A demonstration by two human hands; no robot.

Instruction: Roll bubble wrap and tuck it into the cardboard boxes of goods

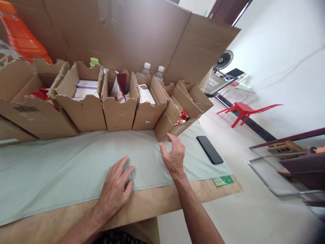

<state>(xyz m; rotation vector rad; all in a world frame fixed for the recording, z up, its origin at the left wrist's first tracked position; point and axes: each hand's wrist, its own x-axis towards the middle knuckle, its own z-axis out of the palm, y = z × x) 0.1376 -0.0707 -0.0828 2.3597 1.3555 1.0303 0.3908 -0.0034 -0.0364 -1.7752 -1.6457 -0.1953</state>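
Cardboard bins point(119, 117) stand in a row on the far side of a pale green cloth point(76, 162), with goods already inside several of them. The left hand point(115, 186) is palm down at the near edge of the cloth, its fingers loosely spread and gripping nothing; whether it presses on the surface I cannot tell. The right hand point(175, 156) has its thumb and fingers apart and holds nothing; it is just on the near side of the angled right-hand bin point(165, 123), and contact is unclear. That bin contains a red packet point(182, 117). Farther left, other bins hold a white pack point(146, 95), a maroon pouch point(120, 86), purple-edged packs point(86, 89) and another red packet point(42, 95).

As far as progress can be judged, these items look put in place, and neither hand is carrying one. Whether anything remains to be moved or straightened does not show. A black phone point(210, 149) lies to the right on the cloth, with a green card point(223, 181) nearer, by the wooden table edge point(157, 200).
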